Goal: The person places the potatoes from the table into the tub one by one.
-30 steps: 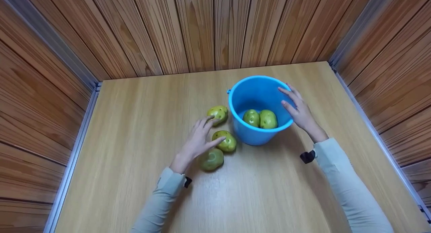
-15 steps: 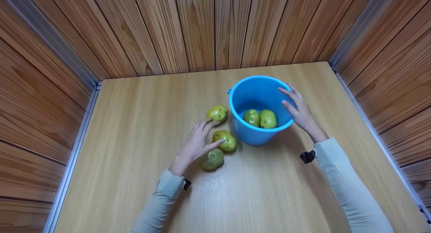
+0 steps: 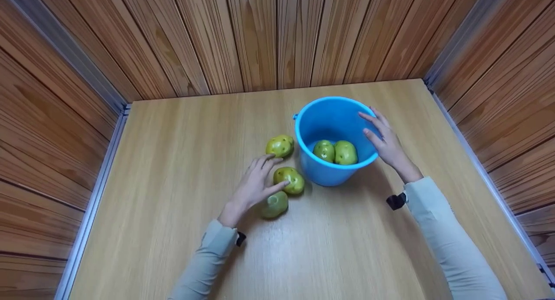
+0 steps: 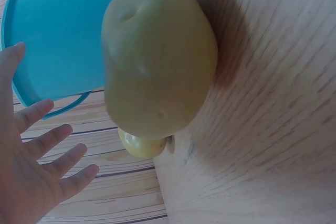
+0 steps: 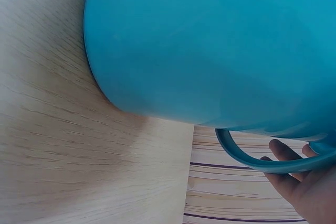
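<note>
In the head view, my left hand hovers with spread fingers beside yellow-green, potato-like pieces, holding nothing. One piece lies beyond its fingertips, another by the thumb, and a darker green one partly under the hand. The left wrist view has a piece close up and my left palm facing it. My right hand grips the right rim of the upright blue bucket, where two more pieces lie. In the right wrist view, its fingers show behind the bucket's handle.
The wooden table has metal rails along its left and right sides. Wood-plank walls stand behind it and at both sides. The bucket is right of the table's middle, with the loose pieces to its left.
My left hand has drawn back very slightly, its fingertips now a little lower beside the pieces. My right hand and the bucket have stayed in place.
</note>
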{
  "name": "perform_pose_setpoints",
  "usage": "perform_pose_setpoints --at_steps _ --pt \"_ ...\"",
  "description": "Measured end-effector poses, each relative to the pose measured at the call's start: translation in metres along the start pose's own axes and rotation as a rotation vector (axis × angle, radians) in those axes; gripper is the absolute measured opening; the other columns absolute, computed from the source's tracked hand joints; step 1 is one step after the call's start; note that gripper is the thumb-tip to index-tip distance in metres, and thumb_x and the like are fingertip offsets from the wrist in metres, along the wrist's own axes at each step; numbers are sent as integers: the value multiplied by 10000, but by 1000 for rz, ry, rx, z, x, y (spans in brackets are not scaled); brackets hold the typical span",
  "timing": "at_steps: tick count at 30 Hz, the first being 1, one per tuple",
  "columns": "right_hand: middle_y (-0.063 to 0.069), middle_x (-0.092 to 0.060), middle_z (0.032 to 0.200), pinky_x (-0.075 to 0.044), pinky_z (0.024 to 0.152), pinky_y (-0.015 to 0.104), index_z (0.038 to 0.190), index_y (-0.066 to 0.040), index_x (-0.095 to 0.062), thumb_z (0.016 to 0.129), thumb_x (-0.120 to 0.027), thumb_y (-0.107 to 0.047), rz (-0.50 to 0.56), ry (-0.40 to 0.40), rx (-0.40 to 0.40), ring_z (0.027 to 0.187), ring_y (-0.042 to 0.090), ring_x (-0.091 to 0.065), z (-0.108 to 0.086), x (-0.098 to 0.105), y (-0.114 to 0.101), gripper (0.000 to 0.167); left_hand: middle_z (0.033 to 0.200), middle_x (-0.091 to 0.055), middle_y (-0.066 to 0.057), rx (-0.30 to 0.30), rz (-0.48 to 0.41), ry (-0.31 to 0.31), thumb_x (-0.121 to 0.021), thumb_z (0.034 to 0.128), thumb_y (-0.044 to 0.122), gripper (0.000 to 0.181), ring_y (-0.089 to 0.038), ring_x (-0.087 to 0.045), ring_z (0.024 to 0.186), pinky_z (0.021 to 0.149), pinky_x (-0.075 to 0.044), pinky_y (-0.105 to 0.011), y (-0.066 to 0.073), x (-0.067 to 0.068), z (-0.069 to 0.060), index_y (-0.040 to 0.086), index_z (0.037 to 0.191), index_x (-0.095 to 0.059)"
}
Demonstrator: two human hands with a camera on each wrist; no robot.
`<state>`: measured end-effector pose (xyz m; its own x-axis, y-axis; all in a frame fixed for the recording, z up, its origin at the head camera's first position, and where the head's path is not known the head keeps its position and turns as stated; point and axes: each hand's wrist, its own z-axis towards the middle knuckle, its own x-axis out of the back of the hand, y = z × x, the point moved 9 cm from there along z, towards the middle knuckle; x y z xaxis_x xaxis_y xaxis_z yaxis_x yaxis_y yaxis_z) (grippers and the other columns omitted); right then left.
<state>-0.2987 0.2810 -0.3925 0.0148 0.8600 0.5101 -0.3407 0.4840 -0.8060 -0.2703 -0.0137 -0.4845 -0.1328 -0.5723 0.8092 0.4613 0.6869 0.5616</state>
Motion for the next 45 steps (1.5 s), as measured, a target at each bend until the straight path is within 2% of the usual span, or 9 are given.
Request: perform_pose_setpoints --at_steps 9,24,35,45 --pt "190 -176 1517 -222 1025 653 1374 16 -391 936 -471 -68 8 5 6 1380 403 -156 0 1 0 453 1461 -320 -48 -13 11 -24 -466 835 661 671 -216 -284 1346 1065 -297 -485 -1 -6 -1 289 1386 -375" --pt "194 -177 1516 -239 1019 650 1385 10 -376 936 -478 -84 -3 3 -6 1378 408 -174 0 0 0 469 1417 -381 -52 -50 18 3 -467 843 648 657 -208 -324 1316 1058 -320 -455 -1 -11 -7 228 1346 -434" --pt "178 -173 1522 -230 1023 649 1391 -4 -375 943 -476 -98 0 3 -18 1384 394 -167 -1 0 1 469 1431 -357 -44 -18 -16 -20 -459 823 676 682 -209 -319 1322 1050 -331 -461 -6 -18 -13 263 1364 -412" --pt "172 -169 1524 -233 1020 652 1390 -13 -378 949 -474 -103 -2 8 -13 1381 407 -161 0 1 1 460 1439 -347 -52 -1 -4 -37 -470 831 662 692 -230 -317 1326 1054 -328 -455 -11 -27 -17 227 1366 -416"
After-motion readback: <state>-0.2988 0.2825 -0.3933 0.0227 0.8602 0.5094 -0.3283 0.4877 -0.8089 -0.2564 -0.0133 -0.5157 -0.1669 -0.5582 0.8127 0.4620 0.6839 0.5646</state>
